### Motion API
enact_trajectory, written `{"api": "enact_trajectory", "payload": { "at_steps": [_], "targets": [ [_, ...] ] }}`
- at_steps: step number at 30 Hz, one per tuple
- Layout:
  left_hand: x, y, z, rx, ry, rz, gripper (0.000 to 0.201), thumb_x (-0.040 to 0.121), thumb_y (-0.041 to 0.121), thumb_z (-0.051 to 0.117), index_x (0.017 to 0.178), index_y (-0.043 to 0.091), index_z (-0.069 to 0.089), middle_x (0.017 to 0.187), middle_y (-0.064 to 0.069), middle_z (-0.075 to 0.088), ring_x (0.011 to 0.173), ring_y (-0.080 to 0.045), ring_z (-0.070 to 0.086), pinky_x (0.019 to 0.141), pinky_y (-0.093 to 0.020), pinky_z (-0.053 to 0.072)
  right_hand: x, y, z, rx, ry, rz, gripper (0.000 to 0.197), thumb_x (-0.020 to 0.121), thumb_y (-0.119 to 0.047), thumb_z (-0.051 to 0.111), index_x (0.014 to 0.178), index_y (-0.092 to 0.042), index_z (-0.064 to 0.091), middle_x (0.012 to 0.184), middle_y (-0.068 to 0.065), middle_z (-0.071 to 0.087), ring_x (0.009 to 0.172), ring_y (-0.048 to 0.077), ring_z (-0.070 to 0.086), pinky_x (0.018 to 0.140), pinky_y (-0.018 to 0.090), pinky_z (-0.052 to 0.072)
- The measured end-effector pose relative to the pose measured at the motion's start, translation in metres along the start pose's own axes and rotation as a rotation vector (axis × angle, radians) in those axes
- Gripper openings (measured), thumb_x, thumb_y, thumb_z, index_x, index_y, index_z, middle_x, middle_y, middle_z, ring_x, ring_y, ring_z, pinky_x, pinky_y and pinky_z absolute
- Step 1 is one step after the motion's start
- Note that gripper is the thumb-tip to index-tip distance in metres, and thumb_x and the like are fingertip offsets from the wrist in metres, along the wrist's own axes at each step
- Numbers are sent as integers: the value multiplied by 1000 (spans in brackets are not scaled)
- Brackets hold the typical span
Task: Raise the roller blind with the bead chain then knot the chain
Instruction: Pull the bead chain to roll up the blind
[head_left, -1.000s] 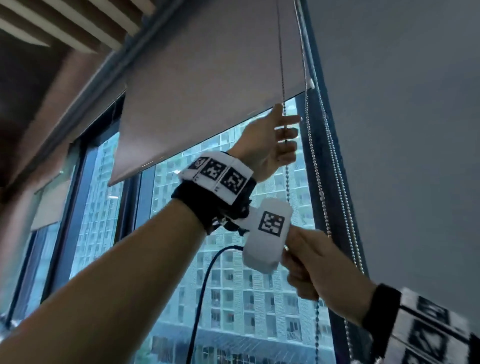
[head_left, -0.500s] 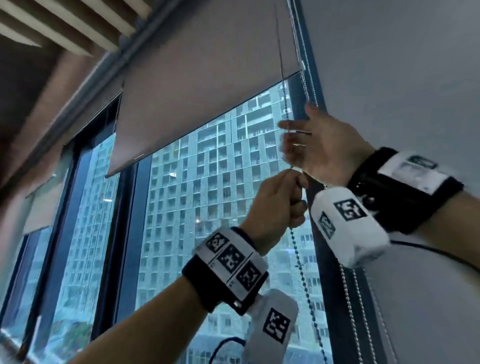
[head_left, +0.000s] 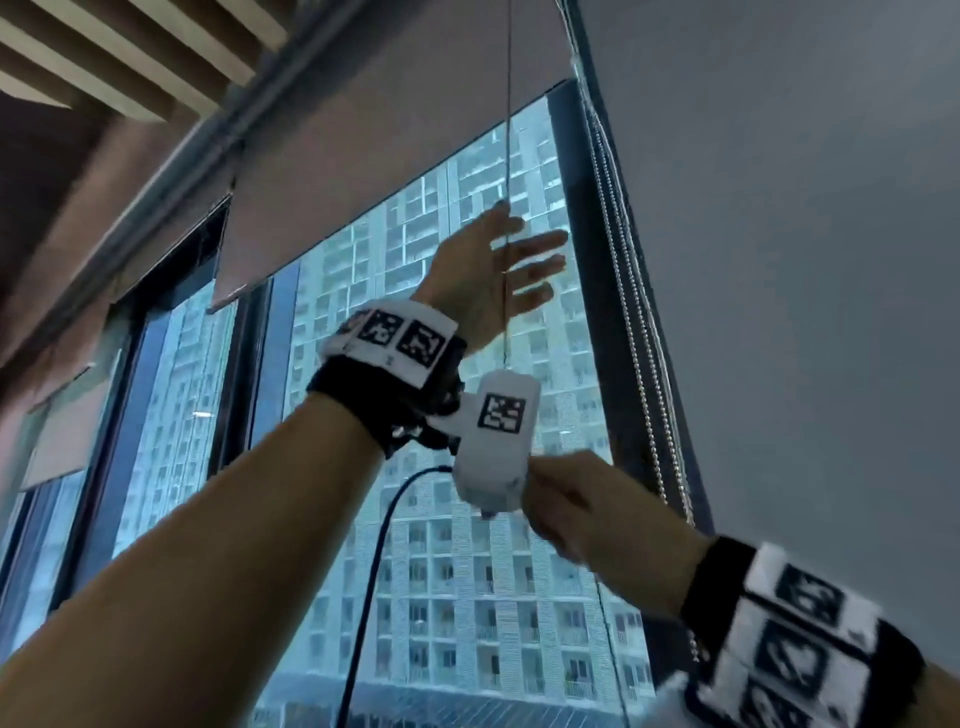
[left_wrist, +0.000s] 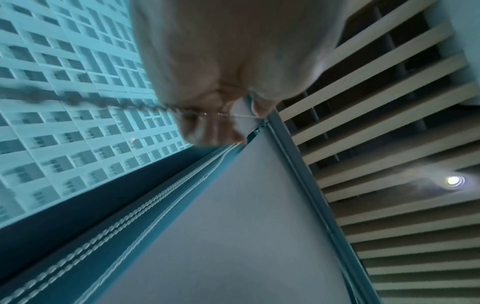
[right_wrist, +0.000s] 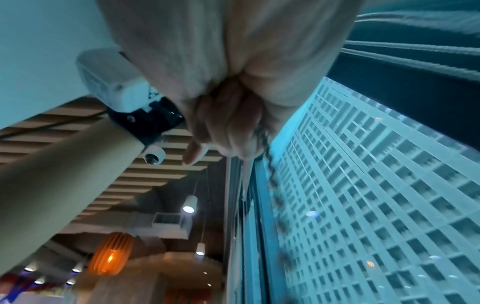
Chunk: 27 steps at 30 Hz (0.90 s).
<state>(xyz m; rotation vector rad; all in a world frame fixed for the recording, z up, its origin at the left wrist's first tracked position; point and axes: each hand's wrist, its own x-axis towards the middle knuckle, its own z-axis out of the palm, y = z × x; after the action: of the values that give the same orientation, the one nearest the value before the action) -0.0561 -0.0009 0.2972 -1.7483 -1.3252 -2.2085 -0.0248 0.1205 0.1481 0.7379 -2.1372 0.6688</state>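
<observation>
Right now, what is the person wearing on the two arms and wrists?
Both forearms are bare, with no sleeves. The left wrist carries a black strap under a white band printed with square black-and-white markers. A white rounded camera housing with one such marker hangs below it, and a dark cable trails down. The right wrist wears the same kind of band.

The right hand (head_left: 576, 512) is smeared by motion in the head view, and the white wrist camera (head_left: 493, 441) in front of its fingers hides where they meet the bead chain (head_left: 506, 156). Above the left hand's fingers (head_left: 535, 241) the chain runs off the top edge. Below the right fingers (right_wrist: 228, 123) its beads blur together.
</observation>
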Motion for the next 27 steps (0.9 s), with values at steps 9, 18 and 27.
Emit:
{"api": "enact_trajectory", "payload": {
  "at_steps": [9,18,27],
  "targets": [
    [-19,-48,16,153,38,149,24,101,20,32,92,11,53,45,10,28,33,-4,22,33,-16,19,32,2,-61,645,52,242,35,87,-16,49,114,3,62,112,24,67,98,39,64,94,42,52],
    [-65,-111,-16,111,-260,-83,33,97,14,36,80,13,65,69,-6,37,58,-15,37,50,-24,36,87,-26,-63,425,369,30,30,104,-8,35,95,-5,63,48,-7,35,38,7,23,38,19,22],
    [-12,-13,1,9,-110,-30,56,100,43,24,123,0,51,96,-15,63,77,-26,65,69,-35,54,50,-44,-44,337,330,-71,28,104,-11,38,81,-1,51,53,-3,29,43,7,24,41,18,22]
  ]
}}
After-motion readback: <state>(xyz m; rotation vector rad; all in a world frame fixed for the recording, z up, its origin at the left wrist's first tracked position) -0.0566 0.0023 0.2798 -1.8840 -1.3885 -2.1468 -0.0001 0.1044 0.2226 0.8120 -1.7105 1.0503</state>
